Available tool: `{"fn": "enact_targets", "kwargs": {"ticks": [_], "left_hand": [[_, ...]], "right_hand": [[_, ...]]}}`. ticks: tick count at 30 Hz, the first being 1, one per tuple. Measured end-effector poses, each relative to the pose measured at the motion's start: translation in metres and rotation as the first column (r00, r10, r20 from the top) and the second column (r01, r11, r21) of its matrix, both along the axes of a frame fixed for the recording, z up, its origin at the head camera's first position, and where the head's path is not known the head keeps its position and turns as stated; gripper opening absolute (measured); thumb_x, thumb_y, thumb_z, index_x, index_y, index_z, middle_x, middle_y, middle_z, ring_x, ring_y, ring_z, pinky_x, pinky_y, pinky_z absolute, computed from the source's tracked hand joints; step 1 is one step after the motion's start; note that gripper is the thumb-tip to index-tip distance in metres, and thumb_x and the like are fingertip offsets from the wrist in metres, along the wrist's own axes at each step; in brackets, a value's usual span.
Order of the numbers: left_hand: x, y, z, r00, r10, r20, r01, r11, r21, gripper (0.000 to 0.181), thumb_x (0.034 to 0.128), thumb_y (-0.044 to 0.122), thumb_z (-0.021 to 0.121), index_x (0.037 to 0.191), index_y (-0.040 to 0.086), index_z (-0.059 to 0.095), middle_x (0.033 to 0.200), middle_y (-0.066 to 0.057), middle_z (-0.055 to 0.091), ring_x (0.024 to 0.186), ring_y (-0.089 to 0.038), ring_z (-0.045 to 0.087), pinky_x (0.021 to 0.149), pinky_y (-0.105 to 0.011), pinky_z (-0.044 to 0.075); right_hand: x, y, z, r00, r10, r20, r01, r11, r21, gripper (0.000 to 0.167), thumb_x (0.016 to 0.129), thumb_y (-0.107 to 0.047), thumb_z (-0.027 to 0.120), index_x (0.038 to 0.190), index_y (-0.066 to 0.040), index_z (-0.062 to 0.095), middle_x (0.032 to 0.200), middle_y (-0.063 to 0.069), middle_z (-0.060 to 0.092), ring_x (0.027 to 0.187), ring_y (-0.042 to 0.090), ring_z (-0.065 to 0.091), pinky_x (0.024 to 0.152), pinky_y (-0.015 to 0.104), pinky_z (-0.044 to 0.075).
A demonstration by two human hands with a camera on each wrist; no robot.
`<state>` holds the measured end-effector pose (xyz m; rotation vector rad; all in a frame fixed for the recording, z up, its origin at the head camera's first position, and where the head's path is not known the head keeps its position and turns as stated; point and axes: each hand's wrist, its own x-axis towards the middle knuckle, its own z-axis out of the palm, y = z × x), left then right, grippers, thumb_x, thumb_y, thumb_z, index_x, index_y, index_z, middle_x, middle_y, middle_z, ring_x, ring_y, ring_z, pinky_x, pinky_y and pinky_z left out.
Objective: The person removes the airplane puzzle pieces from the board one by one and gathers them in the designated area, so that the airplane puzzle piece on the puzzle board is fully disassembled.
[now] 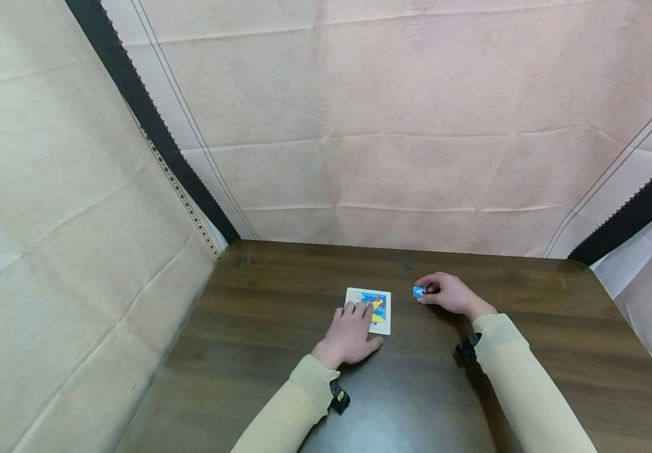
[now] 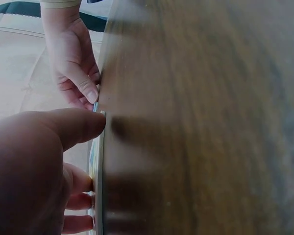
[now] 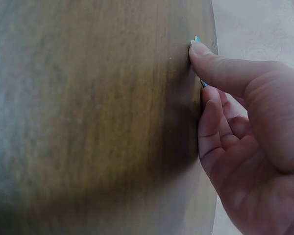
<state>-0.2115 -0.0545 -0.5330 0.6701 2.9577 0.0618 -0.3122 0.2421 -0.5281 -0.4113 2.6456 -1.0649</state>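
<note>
Board (image 1: 381,309), white-rimmed, blue and yellow inside, lies under relaxed left hand (image 1: 349,335); right hand (image 1: 450,294) pinches blue piece (image 1: 418,292).

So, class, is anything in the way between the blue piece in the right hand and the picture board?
Nothing visible stands on the tabletop between the blue piece and the picture board. The left hand, though, lies over the picture board's lower-left part, covering some of it.

The puzzle (image 1: 381,313) is blue-yellow; piece (image 1: 417,292) blue; table (image 1: 410,384) grained brown.
</note>
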Motion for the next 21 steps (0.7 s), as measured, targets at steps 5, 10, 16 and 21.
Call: {"fn": "enact_targets", "kwargs": {"ticks": [5,10,16,21], "left_hand": [[0.0001,0.0001,-0.0017,1.0,-0.005,0.003,0.005,1.0,-0.014,0.082,0.1039,0.063,0.057,0.166,0.011,0.04,0.16,-0.006,0.045,0.133,-0.026,0.042,0.109,-0.046,0.039],[-0.0009,-0.0001,-0.0033,1.0,-0.002,0.001,0.003,1.0,-0.016,0.082,0.1042,0.063,0.056,0.166,0.012,0.039,0.16,-0.006,0.045,0.134,-0.026,0.042,0.11,-0.046,0.039],[-0.0007,-0.0007,-0.0024,1.0,0.001,0.0,-0.001,1.0,-0.001,0.082,0.104,0.062,0.057,0.166,0.012,0.04,0.159,-0.006,0.046,0.134,-0.026,0.042,0.109,-0.047,0.038],[-0.0009,-0.0016,-0.0012,1.0,0.004,0.015,-0.005,0.999,0.031,0.081,0.1043,0.061,0.058,0.166,0.012,0.04,0.158,-0.007,0.046,0.134,-0.027,0.042,0.108,-0.048,0.038]], "right_hand": [[0.0007,0.0002,-0.0002,1.0,0.012,0.004,-0.013,1.0,0.008,0.036,0.098,-0.017,0.08,0.132,-0.008,0.072,0.119,0.012,0.064,0.105,0.031,0.056,0.095,0.049,0.05],[0.0003,-0.0005,0.0015,1.0,0.014,0.007,-0.014,1.0,0.007,0.036,0.099,-0.018,0.08,0.133,-0.008,0.072,0.12,0.012,0.064,0.106,0.03,0.056,0.096,0.049,0.049],[0.0,-0.0009,0.0026,1.0,0.016,0.0,-0.016,1.0,0.004,0.037,0.099,-0.018,0.079,0.134,-0.008,0.072,0.119,0.011,0.065,0.105,0.029,0.056,0.095,0.048,0.049],[-0.0006,-0.0004,0.0016,1.0,0.015,-0.004,-0.015,1.0,0.007,0.036,0.099,-0.018,0.079,0.134,-0.009,0.072,0.118,0.011,0.064,0.105,0.029,0.055,0.094,0.048,0.049]]}}
